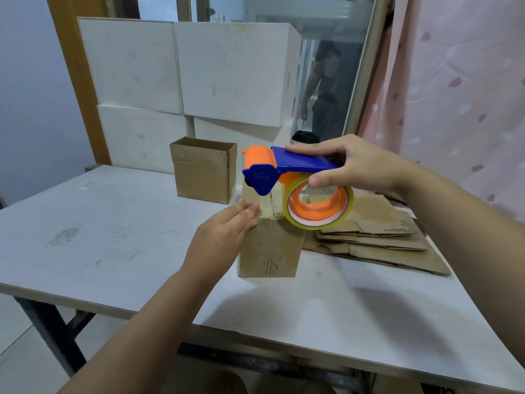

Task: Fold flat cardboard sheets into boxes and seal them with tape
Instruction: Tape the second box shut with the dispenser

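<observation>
A brown cardboard box (pixel 270 248) stands upright in the middle of the white table (pixel 113 237), its top flaps closed. My left hand (pixel 224 237) rests on its near top edge with straight fingers laid over the flaps. My right hand (pixel 352 166) grips a blue and orange tape dispenser (pixel 284 172) just above the box top; its clear tape roll (pixel 318 206) hangs at the box's right side. A second brown box (pixel 203 172) with its top open stands further back. A pile of flat cardboard sheets (pixel 380 237) lies to the right.
Several large white boxes (pixel 184 72) are stacked against the back. A black-lidded cup (pixel 305 137) shows behind my right hand. A pink curtain (pixel 454 95) hangs at the right, and a person's reflection shows in the window. The table's near edge runs diagonally below my arms.
</observation>
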The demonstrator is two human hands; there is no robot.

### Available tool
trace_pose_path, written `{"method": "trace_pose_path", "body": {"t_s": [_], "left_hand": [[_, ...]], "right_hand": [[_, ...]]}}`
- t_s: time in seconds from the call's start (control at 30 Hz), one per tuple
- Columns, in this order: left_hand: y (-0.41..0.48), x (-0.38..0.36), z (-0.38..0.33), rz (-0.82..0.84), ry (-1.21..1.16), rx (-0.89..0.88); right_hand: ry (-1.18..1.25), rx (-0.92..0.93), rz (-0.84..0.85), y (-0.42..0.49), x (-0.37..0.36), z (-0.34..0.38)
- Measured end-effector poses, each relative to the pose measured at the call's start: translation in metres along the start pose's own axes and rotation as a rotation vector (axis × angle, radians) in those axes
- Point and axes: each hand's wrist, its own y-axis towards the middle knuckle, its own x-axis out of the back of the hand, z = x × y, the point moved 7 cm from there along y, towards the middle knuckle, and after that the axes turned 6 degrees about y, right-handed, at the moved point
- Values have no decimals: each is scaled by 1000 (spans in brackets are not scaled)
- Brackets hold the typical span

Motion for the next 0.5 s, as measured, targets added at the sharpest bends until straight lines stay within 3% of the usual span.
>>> {"method": "trace_pose_path", "body": {"t_s": [0.2, 0.5], "left_hand": [[0, 0, 2, -28, -12, -12], [2, 1, 1, -41, 14, -58]], "right_hand": [[-70, -38, 35, -2, 5, -6], [53, -50, -53, -28, 9, -46]]}}
